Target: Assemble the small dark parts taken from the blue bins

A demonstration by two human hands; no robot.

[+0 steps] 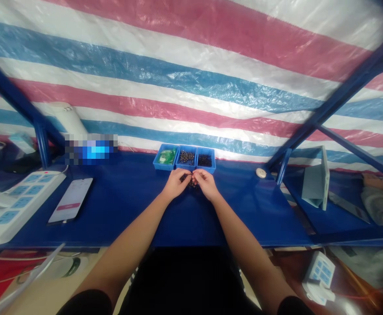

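My left hand [176,183] and my right hand [205,183] meet just in front of three blue bins, fingertips pinched close together. What they hold is too small to make out. Beneath and between them lies a small pile of dark parts [192,184], partly hidden by the fingers. The left bin [160,166] contains green and clear plastic packets [167,156]. Small dark pieces with brassy glints [187,157] fill the middle bin [184,166]. In the right bin [207,167] are small black pieces [205,160].
A phone [71,201] and a large white power strip [30,201] lie on the blue table [119,210] at left. A round whitish object [261,173] sits at right. Beyond a blue frame post [309,122] stand a tablet [319,179] and another person's sleeve [380,203].
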